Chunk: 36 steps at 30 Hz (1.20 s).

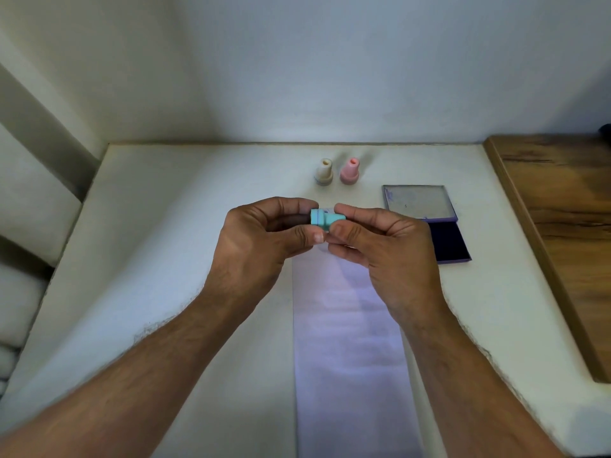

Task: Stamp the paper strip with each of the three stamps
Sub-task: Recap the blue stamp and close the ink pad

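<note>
A teal stamp point(323, 219) lies sideways in the air between my two hands, above the far end of the paper strip point(350, 352). My left hand point(264, 239) pinches its wide base end and my right hand point(380, 246) pinches its narrow handle end. The long white strip runs from under my hands down to the near table edge. A cream stamp point(324, 172) and a pink stamp point(349, 171) stand upright side by side beyond my hands. The open ink pad point(449, 242) lies to the right, its lid point(418, 202) folded back.
Everything rests on a white table point(165, 226) set against a white wall. A wooden surface point(562, 226) borders the table on the right. A gap and a pale ledge lie past the table's left edge.
</note>
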Each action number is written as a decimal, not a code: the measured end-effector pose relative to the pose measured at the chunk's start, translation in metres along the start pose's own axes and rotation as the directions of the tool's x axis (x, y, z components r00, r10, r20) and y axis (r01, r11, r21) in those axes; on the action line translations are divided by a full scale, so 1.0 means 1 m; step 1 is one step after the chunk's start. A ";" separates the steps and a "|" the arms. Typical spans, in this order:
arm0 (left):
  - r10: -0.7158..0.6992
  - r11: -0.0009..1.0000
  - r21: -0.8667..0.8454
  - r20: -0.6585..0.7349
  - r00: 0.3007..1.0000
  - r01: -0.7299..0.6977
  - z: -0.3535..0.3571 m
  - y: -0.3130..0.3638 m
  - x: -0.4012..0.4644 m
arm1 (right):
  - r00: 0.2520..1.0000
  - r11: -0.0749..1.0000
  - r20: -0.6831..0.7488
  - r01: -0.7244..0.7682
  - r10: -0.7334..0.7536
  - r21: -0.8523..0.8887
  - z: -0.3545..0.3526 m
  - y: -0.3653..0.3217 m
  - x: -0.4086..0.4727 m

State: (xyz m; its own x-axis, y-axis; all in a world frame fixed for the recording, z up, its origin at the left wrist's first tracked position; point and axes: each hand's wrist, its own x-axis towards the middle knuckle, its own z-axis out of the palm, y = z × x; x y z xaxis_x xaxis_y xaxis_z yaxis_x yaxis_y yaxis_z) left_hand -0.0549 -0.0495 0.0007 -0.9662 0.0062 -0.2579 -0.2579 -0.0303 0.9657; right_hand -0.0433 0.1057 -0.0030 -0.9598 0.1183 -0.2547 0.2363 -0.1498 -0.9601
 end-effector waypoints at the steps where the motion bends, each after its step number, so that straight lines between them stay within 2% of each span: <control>1: 0.019 1.000 0.005 0.004 1.000 -0.019 0.000 0.000 0.000 | 1.000 1.000 0.005 -0.014 0.013 0.024 -0.001 -0.001 0.000; 8: 0.162 0.980 0.111 0.049 0.986 -0.167 0.002 -0.001 -0.003 | 0.986 0.983 0.054 -0.161 0.157 0.089 -0.007 0.002 -0.002; 14: 0.161 0.965 0.193 0.108 0.981 -0.179 -0.001 -0.002 -0.003 | 0.952 0.936 0.104 -0.303 0.288 0.181 -0.009 -0.002 -0.003; 18: 0.168 0.957 0.220 0.113 0.979 -0.190 -0.001 0.000 -0.004 | 0.946 0.913 0.104 -0.324 0.307 0.248 -0.005 -0.001 -0.004; 23: 0.134 0.969 0.199 0.061 0.989 -0.143 0.001 0.000 -0.003 | 0.947 0.885 0.071 -0.319 0.314 0.340 0.004 0.005 -0.004; 27: 0.149 0.970 0.192 0.030 0.988 -0.152 0.001 0.003 -0.003 | 0.943 0.867 0.094 -0.330 0.318 0.374 0.010 0.007 -0.007; 29: 0.172 0.962 0.218 -0.014 0.985 -0.165 0.000 0.000 -0.002 | 0.944 0.869 0.061 -0.324 0.326 0.373 0.013 0.006 -0.006; 31: 0.189 0.950 0.270 -0.087 0.978 -0.159 -0.001 -0.002 0.000 | 0.954 0.903 -0.007 -0.280 0.298 0.327 0.016 0.003 -0.003; 33: 0.188 0.942 0.309 -0.157 0.970 -0.133 -0.003 -0.004 0.001 | 0.976 0.963 -0.079 -0.186 0.204 0.194 0.020 -0.003 0.002; 35: 0.183 0.937 0.330 -0.176 0.967 -0.117 -0.004 -0.003 0.002 | 0.990 0.995 -0.131 -0.059 0.048 -0.084 0.026 -0.005 0.007; 36: 0.179 0.936 0.333 -0.178 0.968 -0.112 -0.003 -0.004 0.002 | 0.989 0.966 -0.144 0.002 -0.041 -0.257 0.029 -0.006 0.010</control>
State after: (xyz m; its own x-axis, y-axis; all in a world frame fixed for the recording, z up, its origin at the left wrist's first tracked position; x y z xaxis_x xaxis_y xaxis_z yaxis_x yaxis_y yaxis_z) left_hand -0.0562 -0.0528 -0.0035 -0.9808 -0.1770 -0.0820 -0.1336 0.3034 0.9434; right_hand -0.0585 0.0790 0.0033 -0.9368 0.2642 -0.2294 0.2652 0.1083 -0.9581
